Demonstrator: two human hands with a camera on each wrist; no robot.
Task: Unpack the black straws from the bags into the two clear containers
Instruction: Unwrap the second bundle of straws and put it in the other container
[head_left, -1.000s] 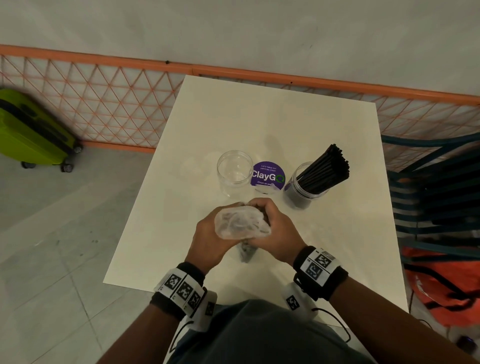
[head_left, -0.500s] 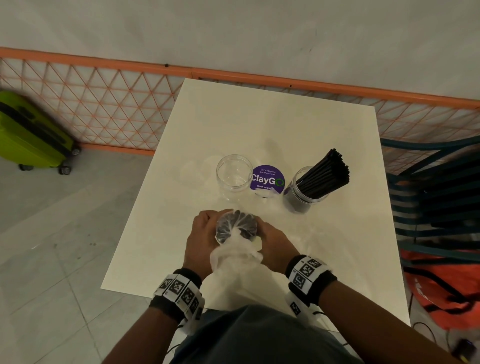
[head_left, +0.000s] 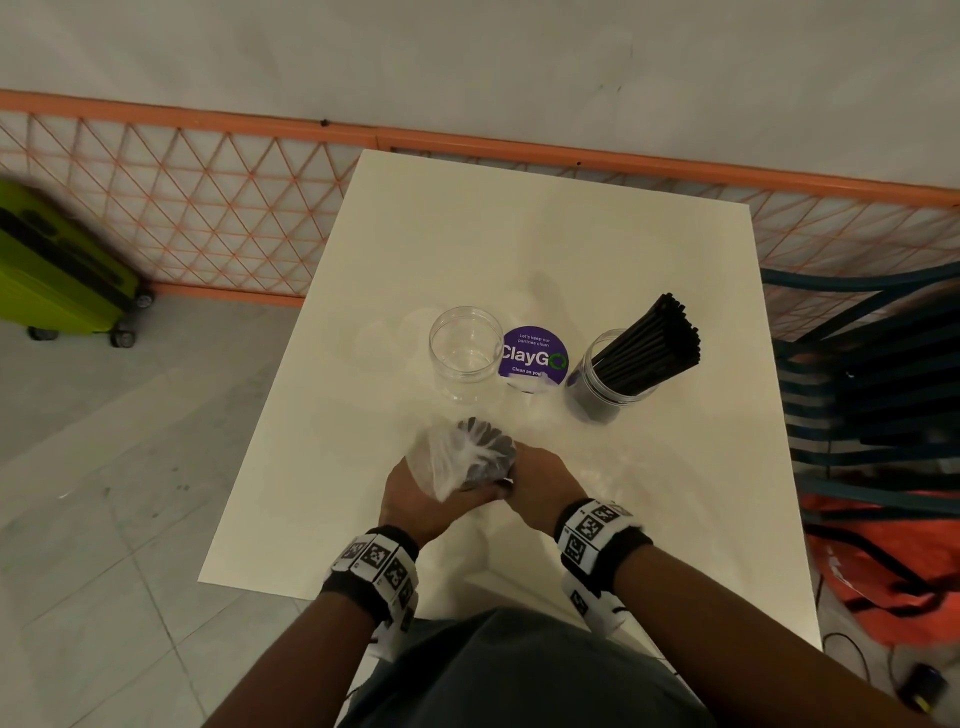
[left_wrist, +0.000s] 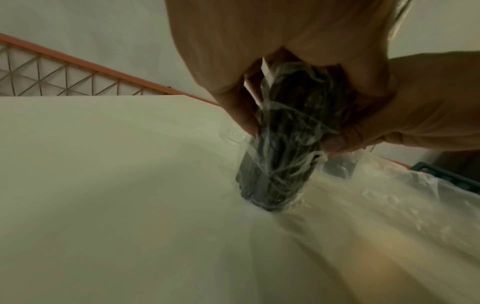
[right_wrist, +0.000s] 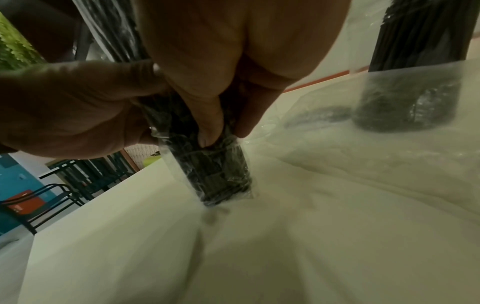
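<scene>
A clear plastic bag of black straws (head_left: 470, 457) stands upright on the white table (head_left: 545, 249), its lower end on the tabletop (left_wrist: 270, 185) (right_wrist: 221, 179). My left hand (head_left: 415, 493) grips the bundle from the left and my right hand (head_left: 540, 480) grips it from the right, fingers curled round the plastic. The empty clear container (head_left: 465, 353) stands just beyond the hands. To its right the second clear container (head_left: 608, 379) holds a leaning bunch of black straws (head_left: 652, 343).
A round purple sticker (head_left: 532, 356) lies between the two containers. A crumpled empty clear bag (right_wrist: 363, 144) lies on the table at the right. Dark chairs (head_left: 872, 374) and an orange bag (head_left: 893, 561) stand right of the table; a green suitcase (head_left: 57, 270) is left.
The bag of straws has been stood upright on the table, and its loose plastic, which hung toward me, is now gathered to the left by the bundle's top. Both hands moved slightly nearer.
</scene>
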